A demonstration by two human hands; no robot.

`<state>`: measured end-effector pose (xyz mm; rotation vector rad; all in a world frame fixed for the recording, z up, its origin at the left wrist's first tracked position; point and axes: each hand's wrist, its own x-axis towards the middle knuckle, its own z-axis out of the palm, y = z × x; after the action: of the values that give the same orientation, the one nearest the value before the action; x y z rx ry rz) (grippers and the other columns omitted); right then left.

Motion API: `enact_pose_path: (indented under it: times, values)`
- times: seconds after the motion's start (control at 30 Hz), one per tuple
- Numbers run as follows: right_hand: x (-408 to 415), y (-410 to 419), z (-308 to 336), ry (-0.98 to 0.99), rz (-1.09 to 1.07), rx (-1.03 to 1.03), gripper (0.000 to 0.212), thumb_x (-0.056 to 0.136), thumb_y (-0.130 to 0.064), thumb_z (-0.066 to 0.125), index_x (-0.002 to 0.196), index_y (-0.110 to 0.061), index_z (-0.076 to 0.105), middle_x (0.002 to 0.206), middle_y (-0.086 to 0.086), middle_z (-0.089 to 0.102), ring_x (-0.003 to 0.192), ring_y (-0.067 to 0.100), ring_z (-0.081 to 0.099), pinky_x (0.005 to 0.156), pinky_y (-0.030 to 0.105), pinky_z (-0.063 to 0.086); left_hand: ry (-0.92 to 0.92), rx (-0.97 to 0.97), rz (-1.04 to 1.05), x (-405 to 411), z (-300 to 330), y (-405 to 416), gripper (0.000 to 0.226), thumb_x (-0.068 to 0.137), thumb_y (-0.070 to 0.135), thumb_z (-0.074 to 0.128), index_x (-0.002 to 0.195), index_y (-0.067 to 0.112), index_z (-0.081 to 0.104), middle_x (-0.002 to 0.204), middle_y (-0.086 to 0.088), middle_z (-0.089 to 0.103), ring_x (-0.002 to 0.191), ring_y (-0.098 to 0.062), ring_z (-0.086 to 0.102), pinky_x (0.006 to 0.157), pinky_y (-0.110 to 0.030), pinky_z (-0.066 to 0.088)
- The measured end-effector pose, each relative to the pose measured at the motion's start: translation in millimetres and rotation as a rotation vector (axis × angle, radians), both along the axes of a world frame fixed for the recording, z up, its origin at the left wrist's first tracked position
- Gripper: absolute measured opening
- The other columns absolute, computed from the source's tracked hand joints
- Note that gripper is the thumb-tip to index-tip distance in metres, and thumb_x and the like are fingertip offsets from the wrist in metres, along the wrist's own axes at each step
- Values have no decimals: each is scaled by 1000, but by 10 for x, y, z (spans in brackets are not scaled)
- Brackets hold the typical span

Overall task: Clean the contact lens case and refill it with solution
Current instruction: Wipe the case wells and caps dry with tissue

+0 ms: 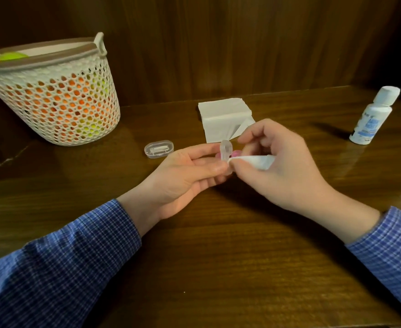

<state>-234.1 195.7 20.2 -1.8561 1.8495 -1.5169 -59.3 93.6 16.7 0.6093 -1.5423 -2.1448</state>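
Note:
My left hand (190, 171) pinches a small clear contact lens case (226, 150) with a pink part showing behind it, held just above the wooden table (218, 256). My right hand (277, 162) grips a rolled white tissue (254, 160) whose tip touches the case. A white solution bottle (372, 117) with its cap on stands upright at the far right. A stack of white tissues (223, 117) lies behind my hands.
A small clear oval box (159, 149) with something white inside lies left of my hands. A white perforated basket (53, 95) holding orange and green things stands at the back left. A wooden wall runs behind the table.

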Motion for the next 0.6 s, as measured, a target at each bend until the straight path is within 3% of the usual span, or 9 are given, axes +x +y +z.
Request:
enact_pose_path:
  times: [0.1, 0.17, 0.2, 0.33, 0.6]
  values:
    - [-82, -10, 71, -255, 32, 36, 30, 82, -24, 86, 102, -26, 64, 81, -6, 75, 78, 7, 73, 80, 24, 56, 19, 58, -14, 50, 3, -49, 67, 84, 7, 73, 146, 13, 52, 109, -12, 73, 90, -14, 69, 82, -26, 58]
    - [-99, -35, 71, -358, 39, 65, 30, 83, -26, 86, 105, -24, 66, 82, -1, 77, 83, 17, 77, 89, 39, 60, 27, 48, -55, 60, -7, -63, 56, 87, 8, 71, 142, 15, 59, 107, -11, 71, 88, -14, 66, 83, -26, 57]
    - [-95, -44, 67, -370, 33, 74, 30, 82, -28, 86, 105, -24, 66, 83, 0, 78, 83, 17, 77, 89, 40, 61, 33, 30, -86, 61, -13, -62, 50, 89, 9, 70, 138, 15, 63, 105, -10, 70, 89, -14, 65, 83, -26, 57]
    - [-55, -68, 26, -327, 24, 119, 32, 80, -32, 86, 105, -25, 66, 80, -6, 77, 79, 11, 74, 79, 29, 57, 25, -17, -153, 57, -36, -50, 47, 93, 11, 65, 140, 13, 62, 102, -7, 67, 90, -13, 62, 84, -26, 56]
    - [-63, -97, -1, -273, 9, 188, 31, 80, -29, 87, 103, -29, 66, 77, -8, 76, 76, 8, 73, 75, 24, 55, 5, -84, -157, 55, -53, -20, 48, 87, 15, 69, 135, 13, 67, 96, -6, 68, 88, -12, 61, 84, -27, 54]
